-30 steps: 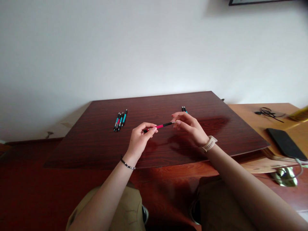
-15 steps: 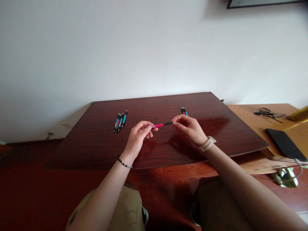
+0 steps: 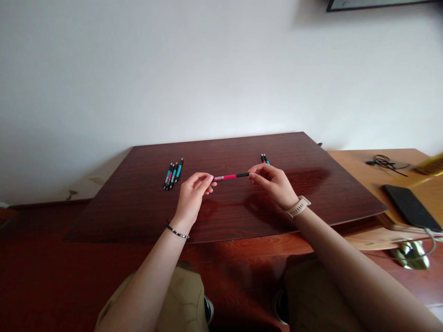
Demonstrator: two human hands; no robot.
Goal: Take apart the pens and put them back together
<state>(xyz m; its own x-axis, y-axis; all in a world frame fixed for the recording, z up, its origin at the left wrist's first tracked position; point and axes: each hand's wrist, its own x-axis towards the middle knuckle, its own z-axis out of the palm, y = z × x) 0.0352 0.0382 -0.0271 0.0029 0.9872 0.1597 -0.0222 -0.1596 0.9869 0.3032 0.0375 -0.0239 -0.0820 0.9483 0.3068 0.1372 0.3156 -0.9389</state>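
Note:
A pink and black pen (image 3: 226,177) is held level above the dark wooden table (image 3: 221,216), stretched between both hands. My left hand (image 3: 194,192) pinches its clip end between thumb and fingers. At the black end, my right hand (image 3: 273,183) closes thumb and forefinger on the tip. To the left lies a group of several pens (image 3: 172,175), blue and pink with black ends, side by side on the table. Behind my right hand lie two more pens (image 3: 265,159), one pink and one blue, partly hidden by its fingers.
On the right, a lighter wooden table (image 3: 360,168) carries a black phone (image 3: 410,206) with a white cable, a coiled black cable (image 3: 386,162) and a yellow object (image 3: 431,165). A white wall (image 3: 221,78) rises behind the dark table.
My left hand has slid a little left to the pen's end, so more of the pink barrel and its pale label show. My right hand has barely moved.

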